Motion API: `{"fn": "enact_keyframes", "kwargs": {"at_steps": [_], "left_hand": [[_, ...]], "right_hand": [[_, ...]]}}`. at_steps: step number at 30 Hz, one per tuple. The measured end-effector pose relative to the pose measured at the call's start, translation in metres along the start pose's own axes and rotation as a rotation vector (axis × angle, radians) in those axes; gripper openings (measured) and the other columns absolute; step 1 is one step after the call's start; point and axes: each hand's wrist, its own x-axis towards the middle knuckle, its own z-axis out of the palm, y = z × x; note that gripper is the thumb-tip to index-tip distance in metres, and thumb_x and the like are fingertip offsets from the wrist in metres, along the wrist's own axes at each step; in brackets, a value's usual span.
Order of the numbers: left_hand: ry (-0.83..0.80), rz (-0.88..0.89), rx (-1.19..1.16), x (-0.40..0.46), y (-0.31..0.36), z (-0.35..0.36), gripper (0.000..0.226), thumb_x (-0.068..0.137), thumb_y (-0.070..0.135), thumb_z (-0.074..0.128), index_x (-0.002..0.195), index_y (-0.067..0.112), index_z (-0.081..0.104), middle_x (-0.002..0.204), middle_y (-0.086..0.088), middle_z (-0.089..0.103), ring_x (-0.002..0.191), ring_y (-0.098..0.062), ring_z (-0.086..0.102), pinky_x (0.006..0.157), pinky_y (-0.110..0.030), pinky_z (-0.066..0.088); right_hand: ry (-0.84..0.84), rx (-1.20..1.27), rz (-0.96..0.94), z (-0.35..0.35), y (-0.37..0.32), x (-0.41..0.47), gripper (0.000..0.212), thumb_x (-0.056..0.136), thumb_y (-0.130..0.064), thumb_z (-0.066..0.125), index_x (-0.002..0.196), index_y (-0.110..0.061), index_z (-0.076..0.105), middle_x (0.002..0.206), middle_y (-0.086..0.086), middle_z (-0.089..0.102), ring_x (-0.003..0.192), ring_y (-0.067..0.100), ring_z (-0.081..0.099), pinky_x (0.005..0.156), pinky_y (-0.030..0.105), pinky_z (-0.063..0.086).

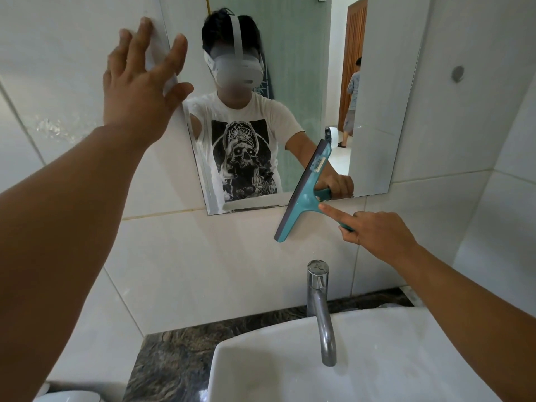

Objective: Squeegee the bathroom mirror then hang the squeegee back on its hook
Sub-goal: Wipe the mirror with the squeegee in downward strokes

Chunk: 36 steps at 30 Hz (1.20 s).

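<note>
Squeegee (304,195), teal with a dark blade, tilted across the lower right edge of the mirror (304,53); upper blade end over the glass, lower end over the white wall tile (203,256) beneath. Handle clamped in the right hand (377,227), index finger stretched along the neck, remaining fingers curled around the grip. Left hand (139,91) spread wide, fingers apart, laid over the mirror's left edge where glass meets tile, holding nothing. White sink basin (377,358) below, nothing visible inside, chrome faucet (320,309) rising at its rear rim. Dark speckled stone desk (174,352) around the basin, running back to the tiled wall. Bare tile between mirror bottom and faucet top. Small round fitting (457,73) on the wall right of the mirror.
</note>
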Motion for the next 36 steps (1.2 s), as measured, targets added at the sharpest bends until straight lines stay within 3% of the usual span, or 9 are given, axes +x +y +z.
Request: {"fn": "enact_keyframes", "kwargs": {"at_steps": [7,12,17,20,26,33,36], "left_hand": [[0.015,0.006,0.031,-0.001,0.000,0.005,0.061,0.100,0.050,0.044,0.154,0.045,0.015,0.167,-0.011,0.007,0.150,-0.043,0.005,0.115,-0.063,0.019],[0.019,0.016,0.025,-0.001,0.000,0.003,0.061,0.099,0.051,0.045,0.154,0.043,0.018,0.166,-0.013,0.007,0.150,-0.045,0.006,0.115,-0.061,0.018],[0.018,0.020,0.015,0.001,-0.001,0.003,0.062,0.099,0.049,0.048,0.154,0.044,0.019,0.166,-0.014,0.008,0.149,-0.046,0.007,0.117,-0.058,0.017],[0.031,0.025,0.015,0.001,0.000,0.004,0.062,0.099,0.048,0.049,0.154,0.042,0.020,0.166,-0.015,0.009,0.148,-0.048,0.009,0.116,-0.058,0.018],[0.054,0.015,0.014,0.000,0.002,0.008,0.060,0.100,0.048,0.047,0.154,0.043,0.020,0.166,-0.016,0.010,0.147,-0.051,0.011,0.114,-0.060,0.020],[0.004,-0.008,0.001,0.000,0.007,-0.002,0.061,0.099,0.047,0.051,0.152,0.043,0.021,0.166,-0.015,0.011,0.146,-0.050,0.012,0.114,-0.062,0.022],[-0.054,-0.050,-0.034,0.000,0.017,-0.015,0.063,0.098,0.041,0.055,0.152,0.041,0.023,0.166,-0.013,0.011,0.148,-0.047,0.008,0.112,-0.065,0.025]], "right_hand": [[-0.031,0.026,0.060,0.005,0.030,-0.033,0.077,0.083,-0.028,0.070,0.147,-0.040,0.029,0.048,0.000,0.041,0.036,0.013,0.029,0.039,0.018,0.013],[-0.044,0.082,0.141,0.015,0.023,-0.037,0.076,0.089,-0.032,0.063,0.150,-0.045,0.019,0.054,-0.003,0.039,0.040,0.010,0.034,0.039,0.019,0.020],[-0.027,0.236,0.198,0.031,0.009,-0.043,0.079,0.094,-0.036,0.054,0.146,-0.054,-0.002,0.057,-0.007,0.038,0.046,0.012,0.043,0.045,0.027,0.041],[-0.022,0.352,0.278,0.042,0.015,-0.060,0.077,0.095,-0.034,0.053,0.144,-0.058,-0.002,0.054,-0.009,0.036,0.045,0.011,0.043,0.045,0.029,0.041],[-0.042,0.621,0.429,0.069,0.027,-0.096,0.072,0.096,-0.035,0.053,0.137,-0.068,0.003,0.058,0.004,0.047,0.051,0.014,0.050,0.054,0.033,0.049],[-0.093,0.712,0.515,0.064,0.011,-0.110,0.067,0.097,-0.035,0.050,0.145,-0.052,0.008,0.062,0.001,0.051,0.054,0.013,0.053,0.053,0.022,0.047],[-0.111,0.727,0.537,0.053,0.006,-0.118,0.069,0.096,-0.036,0.053,0.149,-0.046,0.009,0.071,0.005,0.060,0.060,0.016,0.060,0.057,0.025,0.053]]}}
